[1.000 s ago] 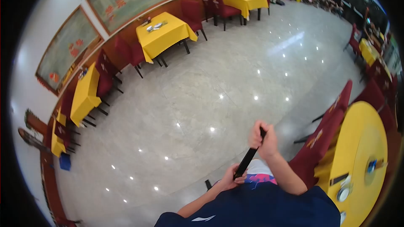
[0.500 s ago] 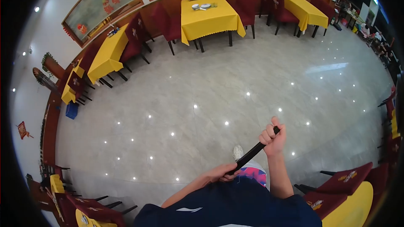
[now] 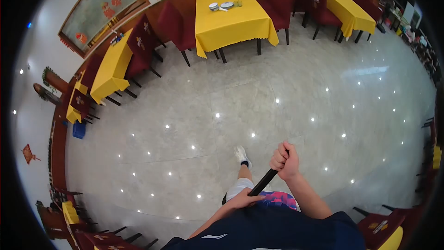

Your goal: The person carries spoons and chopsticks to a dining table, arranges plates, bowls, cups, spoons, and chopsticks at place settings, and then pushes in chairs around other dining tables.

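Note:
A thick black stick (image 3: 264, 183) slants up to the right in front of my body; its exact kind is not clear. My right hand (image 3: 285, 161) is closed in a fist around the upper end, thumb on top. Lower down, by my waist, my left hand (image 3: 249, 198) grips the other end, part of which is hidden by the hand and my dark shirt. Below the stick show pink-and-purple patterned shorts (image 3: 280, 199) and a white shoe (image 3: 241, 155) stepping forward on the floor.
Ahead stands a table with a yellow cloth (image 3: 233, 23), with bowls (image 3: 226, 5) on it and dark red chairs (image 3: 277, 7) beside it. More yellow tables line the left (image 3: 111, 67) and the far right (image 3: 349, 11). A blue bin (image 3: 79, 130) sits by the left wall. Shiny tiles (image 3: 185, 120) cover the floor.
The table ahead looks nearer. My right hand and the stick's upper end have shifted left and down. One leg and shoe now reach further forward. Both hands keep their grip.

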Demonstrator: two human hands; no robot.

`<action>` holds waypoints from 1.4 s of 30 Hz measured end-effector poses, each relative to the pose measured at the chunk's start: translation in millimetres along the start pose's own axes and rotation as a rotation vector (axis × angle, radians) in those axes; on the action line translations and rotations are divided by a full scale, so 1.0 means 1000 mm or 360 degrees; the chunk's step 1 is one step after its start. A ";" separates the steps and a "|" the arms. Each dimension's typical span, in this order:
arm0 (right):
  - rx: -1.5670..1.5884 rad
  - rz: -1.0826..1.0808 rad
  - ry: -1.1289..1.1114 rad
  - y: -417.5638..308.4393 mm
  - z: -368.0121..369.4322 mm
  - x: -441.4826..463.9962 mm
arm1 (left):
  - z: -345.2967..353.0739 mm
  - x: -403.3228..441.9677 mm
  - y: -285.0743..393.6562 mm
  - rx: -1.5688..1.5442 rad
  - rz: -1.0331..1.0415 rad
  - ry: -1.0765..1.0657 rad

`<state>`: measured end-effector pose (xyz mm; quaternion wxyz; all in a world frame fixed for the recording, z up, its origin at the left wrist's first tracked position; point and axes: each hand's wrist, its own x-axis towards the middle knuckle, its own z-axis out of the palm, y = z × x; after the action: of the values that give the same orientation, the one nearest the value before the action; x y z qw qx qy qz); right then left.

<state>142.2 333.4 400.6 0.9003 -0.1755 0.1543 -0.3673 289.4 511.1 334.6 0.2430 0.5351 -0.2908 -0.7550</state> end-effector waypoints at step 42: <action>-0.1685 0.0294 -0.0019 -0.231 -0.004 0.870 | -0.522 0.411 0.648 -0.1505 0.0240 0.0188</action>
<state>594.3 -444.2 366.3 0.7181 -0.5931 0.3282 -0.1575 694.3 -323.0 379.0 0.5297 0.3853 0.0606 -0.7532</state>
